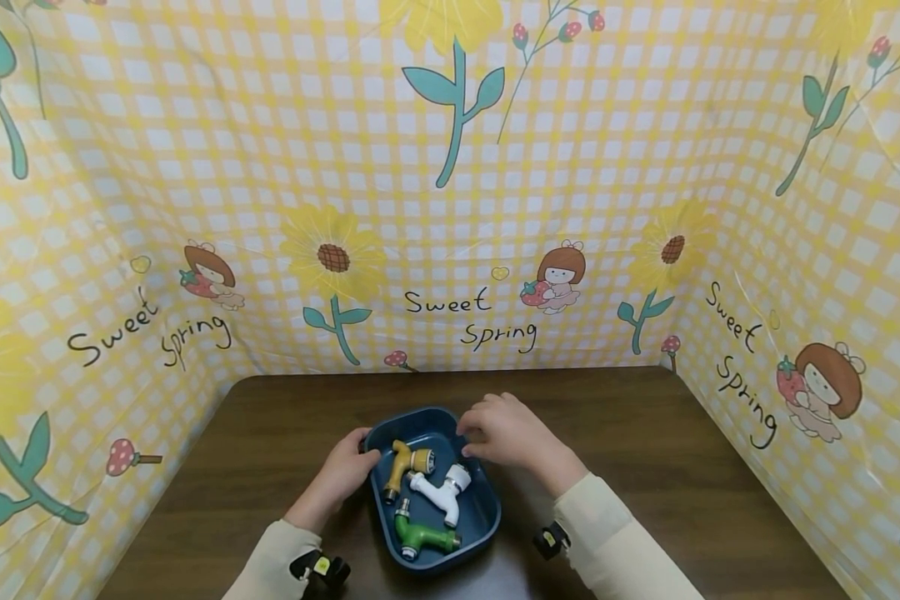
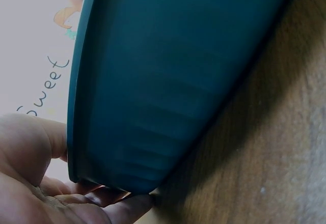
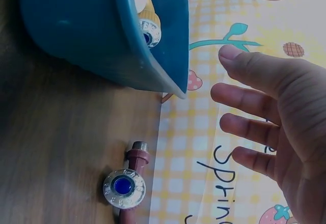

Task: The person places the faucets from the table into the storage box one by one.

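A blue plastic basin (image 1: 481, 534) stands on the table with three taps inside: a yellow tap (image 1: 398, 469), a white tap (image 1: 443, 493) and a green tap (image 1: 424, 533). My left hand (image 1: 344, 463) grips the basin's far left edge, thumb over the rim. In the left wrist view its fingers (image 2: 133, 208) lie against the outside wall. My right hand (image 1: 506, 429) is above the far right rim; the right wrist view shows its fingers (image 3: 248, 98) spread and apart from the basin. A dark red tap (image 3: 137, 160) with a blue-centred knob lies outside the basin, hidden in the head view.
The brown wooden table (image 1: 615, 467) extends around the basin on every side. A yellow checked cloth (image 1: 450, 217) with printed flowers and lettering hangs along the back and both sides.
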Demonstrator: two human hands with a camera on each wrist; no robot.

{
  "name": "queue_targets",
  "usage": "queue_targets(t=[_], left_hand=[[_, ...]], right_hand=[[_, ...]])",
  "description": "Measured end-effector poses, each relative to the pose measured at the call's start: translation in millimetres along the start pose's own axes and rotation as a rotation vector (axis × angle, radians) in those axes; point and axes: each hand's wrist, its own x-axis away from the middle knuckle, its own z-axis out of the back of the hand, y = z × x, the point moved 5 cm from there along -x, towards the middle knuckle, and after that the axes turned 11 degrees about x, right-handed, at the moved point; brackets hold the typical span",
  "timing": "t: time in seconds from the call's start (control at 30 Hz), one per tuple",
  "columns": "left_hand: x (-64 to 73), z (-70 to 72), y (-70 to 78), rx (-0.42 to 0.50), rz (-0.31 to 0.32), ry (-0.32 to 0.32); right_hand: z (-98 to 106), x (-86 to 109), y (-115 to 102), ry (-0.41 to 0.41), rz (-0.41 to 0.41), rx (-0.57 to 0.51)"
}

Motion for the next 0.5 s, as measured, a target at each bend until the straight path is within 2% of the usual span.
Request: queue_targets(t=[0.23,0.5], left_hand=[[0.8,-0.2,0.0,0.008,-0.004,0.003],[-1.3,-0.4,-1.9,0.009,-0.01,0.003]], right_hand=[[0,6.7,7,0.034,-0.031,-0.012],[-9,12.2,13,0.031,-0.076,-0.035]])
